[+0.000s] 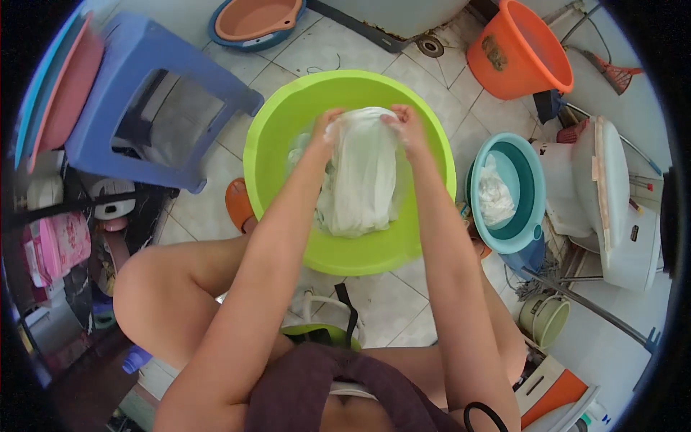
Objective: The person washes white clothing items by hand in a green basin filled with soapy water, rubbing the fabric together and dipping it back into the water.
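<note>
Over a large lime-green basin on the floor, I hold a wet white cloth by its far edge. My left hand is closed on the left corner of that edge, and my right hand grips the right corner; both are slightly blurred and have suds on them. The cloth hangs in long folds toward me, its lower part resting in the basin. More pale fabric lies beside it to the left, partly hidden by my left forearm. What kind of garment it is, I cannot tell.
A blue plastic stool lies tipped at the left. On the right are a teal basin with white fabric, an orange bucket and a toilet. A brown basin sits at the back, near a floor drain.
</note>
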### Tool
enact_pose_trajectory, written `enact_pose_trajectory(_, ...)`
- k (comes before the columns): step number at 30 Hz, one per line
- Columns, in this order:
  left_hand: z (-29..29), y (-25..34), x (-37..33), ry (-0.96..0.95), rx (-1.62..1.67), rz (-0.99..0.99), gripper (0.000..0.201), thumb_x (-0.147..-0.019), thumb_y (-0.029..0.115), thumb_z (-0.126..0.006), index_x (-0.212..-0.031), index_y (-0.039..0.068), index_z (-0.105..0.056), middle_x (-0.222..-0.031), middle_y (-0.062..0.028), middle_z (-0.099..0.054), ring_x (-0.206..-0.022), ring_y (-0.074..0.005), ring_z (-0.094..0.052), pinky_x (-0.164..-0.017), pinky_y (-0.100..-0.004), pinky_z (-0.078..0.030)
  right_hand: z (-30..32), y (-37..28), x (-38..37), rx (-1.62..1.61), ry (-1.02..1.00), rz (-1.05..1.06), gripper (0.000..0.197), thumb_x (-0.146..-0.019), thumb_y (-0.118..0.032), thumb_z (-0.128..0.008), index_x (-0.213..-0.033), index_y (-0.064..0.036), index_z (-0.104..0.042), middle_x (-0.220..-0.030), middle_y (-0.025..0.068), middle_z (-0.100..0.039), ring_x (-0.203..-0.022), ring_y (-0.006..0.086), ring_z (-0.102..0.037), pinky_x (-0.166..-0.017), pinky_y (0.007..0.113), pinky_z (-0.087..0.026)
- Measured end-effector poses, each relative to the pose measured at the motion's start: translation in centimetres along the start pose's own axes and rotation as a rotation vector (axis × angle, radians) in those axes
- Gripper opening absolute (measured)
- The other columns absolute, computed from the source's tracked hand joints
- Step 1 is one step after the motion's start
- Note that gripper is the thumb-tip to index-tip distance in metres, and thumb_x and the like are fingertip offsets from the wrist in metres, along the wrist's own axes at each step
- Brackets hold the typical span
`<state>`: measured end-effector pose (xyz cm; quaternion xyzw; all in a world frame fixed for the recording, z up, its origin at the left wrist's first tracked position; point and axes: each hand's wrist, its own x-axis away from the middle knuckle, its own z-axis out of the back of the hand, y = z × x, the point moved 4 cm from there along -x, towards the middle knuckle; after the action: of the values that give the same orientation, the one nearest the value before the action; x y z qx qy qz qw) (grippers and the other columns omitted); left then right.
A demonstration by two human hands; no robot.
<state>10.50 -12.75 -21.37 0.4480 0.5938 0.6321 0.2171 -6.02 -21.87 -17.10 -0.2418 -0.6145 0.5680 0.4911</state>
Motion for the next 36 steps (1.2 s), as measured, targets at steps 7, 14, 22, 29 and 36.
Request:
enact_pose_trajectory(7,1.5,-10.0,4.1,-0.165,-1.035,0.08,0.037,-0.075,0.023,-0.055,-0.104,0.001,-0.05,-0.1,-0.0136,-0.056,-0.091,-0.0218,-0.053,-0.081,-0.0317,-0.041,-4.0,9.7,5.3,1.107,0.107,0.239,0.048,-0.067,-0.018,-0.064,-0.109,-0.0016,-0.047,-0.103,0.0218,-0.051,-0.095,0.0321,-0.051,-0.081,0.038,-0.041)
enact_pose_trajectory(14,-3.1,-5.9,5.9,-0.033,0.789,0.636,0.031,-0.077,0.028,-0.053,-0.1,0.007,-0.053,-0.093,-0.0067,-0.058,-0.088,-0.0231,-0.055,-0.082,-0.0364,-0.044,-3.3,9.8,6.9,0.522,0.356,0.061,0.033,-0.074,-0.022,-0.055,-0.102,-0.0049,-0.056,-0.093,0.0191,-0.058,-0.09,0.035,-0.054,-0.08,0.038,-0.042)
enact_pose_trajectory(22,-4.9,-4.7,8.8,-0.425,0.858,0.561,0.031,-0.087,0.036,-0.04,-0.099,0.011,-0.054,-0.077,-0.0026,-0.058,-0.065,-0.0166,-0.054,-0.066,-0.0313,-0.048,-6.5,1.8,9.6,0.752,0.276,0.457,0.022,-0.076,-0.031,-0.055,-0.068,-0.0119,-0.063,-0.058,0.0124,-0.057,-0.051,0.0314,-0.055,-0.051,0.04,-0.045)
enact_pose_trajectory(29,-0.8,-1.6,5.2,-0.056,0.462,0.228,0.034,-0.085,0.025,-0.048,-0.113,0.005,-0.045,-0.114,-0.0107,-0.048,-0.106,-0.0209,-0.046,-0.093,-0.0325,-0.034,0.4,4.1,5.9,0.659,0.447,0.316,0.055,-0.069,-0.032,-0.066,-0.115,-0.0114,-0.045,-0.108,0.0158,-0.047,-0.1,0.0318,-0.046,-0.081,0.039,-0.04)
enact_pose_trajectory(36,1.3,-9.4,5.8,-0.402,-0.427,0.406,0.039,-0.078,0.023,-0.051,-0.111,0.004,-0.045,-0.111,-0.0124,-0.049,-0.103,-0.0239,-0.047,-0.087,-0.0367,-0.039,-3.9,9.3,7.5,1.14,-0.15,0.232,0.064,-0.064,-0.027,-0.07,-0.119,-0.0116,-0.042,-0.109,0.0175,-0.048,-0.103,0.0351,-0.043,-0.086,0.045,-0.036)
